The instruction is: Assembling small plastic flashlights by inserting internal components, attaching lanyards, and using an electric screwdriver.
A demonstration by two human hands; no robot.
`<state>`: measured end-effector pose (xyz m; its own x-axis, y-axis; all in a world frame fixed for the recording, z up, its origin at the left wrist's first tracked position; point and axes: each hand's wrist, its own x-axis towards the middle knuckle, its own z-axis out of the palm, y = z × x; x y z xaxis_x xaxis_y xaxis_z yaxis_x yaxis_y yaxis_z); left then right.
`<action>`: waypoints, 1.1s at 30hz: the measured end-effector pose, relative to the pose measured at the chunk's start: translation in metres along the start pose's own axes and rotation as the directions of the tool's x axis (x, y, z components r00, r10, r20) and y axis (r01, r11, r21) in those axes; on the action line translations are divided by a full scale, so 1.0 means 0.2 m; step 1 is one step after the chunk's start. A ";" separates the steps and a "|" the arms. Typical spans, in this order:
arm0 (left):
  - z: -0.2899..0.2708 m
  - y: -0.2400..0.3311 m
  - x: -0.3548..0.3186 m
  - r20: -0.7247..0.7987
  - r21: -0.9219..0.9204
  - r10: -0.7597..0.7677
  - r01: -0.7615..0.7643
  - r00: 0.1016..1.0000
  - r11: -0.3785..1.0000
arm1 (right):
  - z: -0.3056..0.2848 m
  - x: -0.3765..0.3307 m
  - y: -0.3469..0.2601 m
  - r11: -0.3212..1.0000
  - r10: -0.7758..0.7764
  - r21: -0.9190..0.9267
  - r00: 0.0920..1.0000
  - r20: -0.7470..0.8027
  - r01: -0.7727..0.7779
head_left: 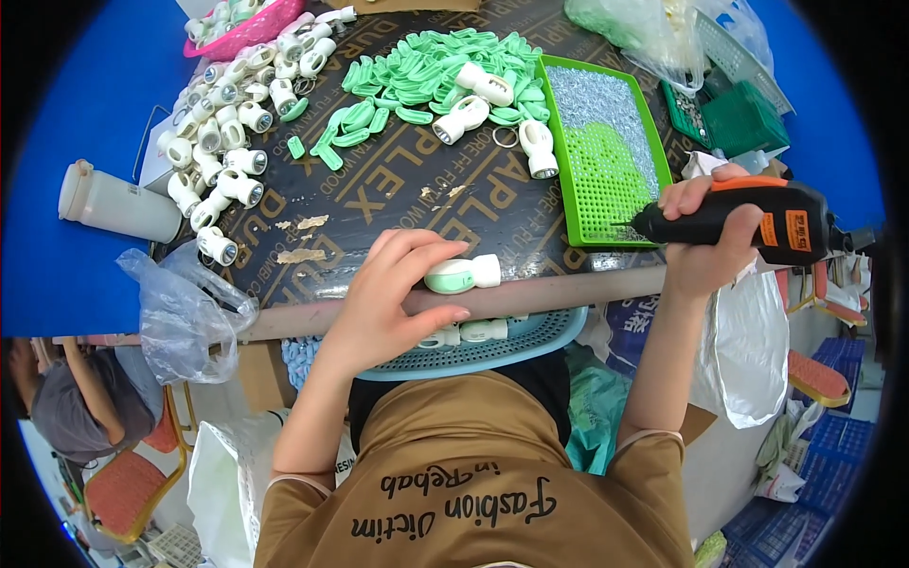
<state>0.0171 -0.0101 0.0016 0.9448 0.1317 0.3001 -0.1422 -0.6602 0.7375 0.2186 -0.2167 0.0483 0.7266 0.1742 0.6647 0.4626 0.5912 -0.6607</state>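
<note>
A small white flashlight (pixel 485 272) with a light green panel lies on its side at the table's near edge. My left hand (pixel 383 293) arches beside it, the fingers along its far side and the thumb apart on the near side, with a gap showing. In my right hand (pixel 705 227) is a black and orange electric screwdriver (pixel 762 220), held level and pointing left. Its tip is over the near right corner of a bright green tray (pixel 571 204) of small silver screws (pixel 606 99). The near part of that tray shows a perforated surface.
Many white flashlights (pixel 227 142) are heaped at the left, beside a pink basket (pixel 248 38). Green plastic pieces (pixel 426 76) form a pile at the back. A white tumbler (pixel 114 204) lies leftward. On my lap is a blue-grey basket (pixel 530 343). Another person (pixel 90 398) sits at left.
</note>
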 end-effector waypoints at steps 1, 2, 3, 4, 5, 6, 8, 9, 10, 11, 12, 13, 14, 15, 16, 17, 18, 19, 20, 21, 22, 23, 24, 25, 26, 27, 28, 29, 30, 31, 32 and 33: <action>0.00 0.00 0.00 0.002 -0.008 -0.003 0.003 1.000 1.000 | -0.01 0.00 0.01 1.000 0.000 -0.002 1.000 -0.001 0.000; 0.00 0.00 0.00 0.004 -0.010 -0.002 0.002 1.000 1.000 | -0.02 0.00 0.01 1.000 0.029 -0.007 1.000 -0.004 -0.029; 0.00 0.00 0.00 0.009 -0.015 -0.001 0.001 1.000 1.000 | -0.02 0.00 0.02 0.998 0.058 -0.010 0.998 -0.006 -0.058; 0.00 0.00 0.00 0.015 -0.019 0.001 0.000 1.000 1.000 | -0.03 0.00 0.03 0.998 0.058 -0.010 0.998 -0.006 -0.058; 0.00 0.00 0.00 0.014 -0.019 0.001 -0.001 1.000 1.000 | -0.03 0.00 0.03 0.998 0.066 -0.011 0.998 -0.024 -0.067; 0.00 0.00 0.00 0.010 -0.021 0.004 -0.004 1.000 1.000 | -0.03 0.00 0.04 0.997 0.079 -0.014 0.996 -0.044 -0.079; 0.00 -0.01 0.00 0.009 -0.025 0.005 -0.005 1.000 1.000 | -0.02 0.00 0.04 0.997 0.077 -0.020 0.996 -0.049 -0.078; 0.00 -0.01 0.00 0.008 -0.027 0.011 -0.011 1.000 1.000 | -0.02 0.00 0.04 0.997 0.070 -0.024 0.996 -0.052 -0.071; 0.00 -0.01 0.00 0.008 -0.028 0.016 -0.016 1.000 0.999 | -0.02 0.00 0.04 0.997 0.071 -0.024 0.996 -0.052 -0.072; 0.00 -0.01 0.00 0.009 -0.029 0.015 -0.015 1.000 0.999 | -0.01 0.00 0.04 0.997 0.067 -0.029 0.996 -0.052 -0.068; 0.00 -0.01 0.00 0.010 -0.028 0.014 -0.014 1.000 1.000 | -0.01 0.00 0.04 0.997 0.062 -0.034 0.997 -0.052 -0.064; 0.00 -0.01 0.00 0.012 -0.028 0.012 -0.012 1.000 1.000 | -0.01 0.00 0.04 0.997 0.063 -0.034 0.997 -0.052 -0.065; 0.00 -0.01 -0.01 0.013 -0.028 0.011 -0.011 1.000 1.000 | -0.01 0.00 0.05 0.997 0.069 -0.025 0.996 -0.059 -0.070; 0.00 -0.01 0.00 0.028 -0.032 0.009 -0.008 1.000 0.999 | -0.01 0.00 0.05 0.997 0.073 -0.016 0.995 -0.066 -0.074; 0.00 -0.01 0.00 0.042 -0.036 0.008 -0.006 0.999 0.999 | -0.01 0.00 0.05 0.997 0.074 -0.017 0.995 -0.067 -0.075; 0.00 -0.01 0.00 0.043 -0.037 0.007 -0.006 0.999 0.999 | -0.01 0.00 0.05 0.997 0.071 -0.020 0.996 -0.059 -0.073; 0.01 0.00 -0.01 0.037 -0.019 0.001 0.000 0.999 1.000 | -0.01 0.00 0.06 0.997 0.070 -0.021 0.996 -0.051 -0.071; 0.01 0.00 -0.01 0.031 -0.001 -0.006 0.006 0.999 1.000 | -0.01 0.00 0.06 0.997 0.071 -0.021 0.996 -0.051 -0.072; 0.02 -0.01 -0.01 0.032 -0.001 -0.007 0.007 0.999 1.000 | 0.00 0.00 0.06 0.997 0.068 -0.029 0.996 -0.052 -0.069; 0.02 -0.02 -0.02 0.017 -0.055 -0.038 0.039 0.999 0.998 | 0.00 0.00 0.06 0.997 0.064 -0.037 0.997 -0.051 -0.065; 0.02 -0.02 -0.02 0.003 -0.109 -0.070 0.070 0.998 0.992 | 0.00 0.00 0.05 0.997 0.064 -0.036 0.997 -0.050 -0.066; 0.02 -0.02 -0.02 0.002 -0.109 -0.070 0.070 0.998 0.992 | -0.01 0.00 0.05 0.996 0.078 -0.032 0.997 -0.020 -0.079; 0.01 -0.01 -0.01 0.015 -0.100 -0.069 0.070 0.998 0.993 | -0.02 0.00 0.05 0.995 0.092 -0.027 0.996 0.010 -0.091; 0.00 0.00 -0.01 0.028 -0.090 -0.068 0.070 0.997 0.993 | -0.02 0.00 0.05 0.995 0.092 -0.026 0.996 0.012 -0.091; 0.00 0.00 -0.01 0.026 -0.090 -0.068 0.070 0.997 0.993 | -0.03 0.01 0.05 0.994 0.080 -0.083 0.995 0.064 -0.075; 0.00 0.00 -0.01 0.027 -0.091 -0.072 0.074 0.997 0.993 | -0.02 0.02 0.05 0.989 0.071 -0.138 0.991 0.117 -0.055; 0.00 0.00 -0.01 0.027 -0.091 -0.076 0.078 0.997 0.993 | -0.01 0.01 0.04 0.986 0.124 -0.126 0.989 0.079 -0.113; 0.00 0.01 -0.01 0.025 -0.090 -0.078 0.080 0.997 0.993 | -0.01 0.02 0.03 0.986 0.124 -0.124 0.989 0.082 -0.114; 0.01 0.00 -0.01 -0.038 -0.049 -0.010 0.008 0.999 0.999 | -0.01 0.01 0.03 0.983 0.149 -0.121 0.986 0.079 -0.138; 0.02 0.00 -0.01 -0.097 -0.002 0.060 -0.061 0.993 0.998 | -0.01 0.01 0.03 0.980 0.173 -0.118 0.982 0.077 -0.163; 0.03 -0.01 -0.01 -0.098 -0.002 0.059 -0.059 0.993 0.998 | 0.00 0.01 0.03 0.979 0.174 -0.117 0.982 0.078 -0.164; 0.03 -0.01 -0.02 -0.078 0.005 0.037 -0.037 0.996 0.999 | 0.00 0.00 0.03 0.981 0.168 -0.103 0.985 0.048 -0.163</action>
<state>0.0145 -0.0147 -0.0048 0.9129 0.1642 0.3737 -0.1756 -0.6685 0.7226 0.2212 -0.2120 0.0437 0.7686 0.3089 0.5601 0.3883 0.4705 -0.7924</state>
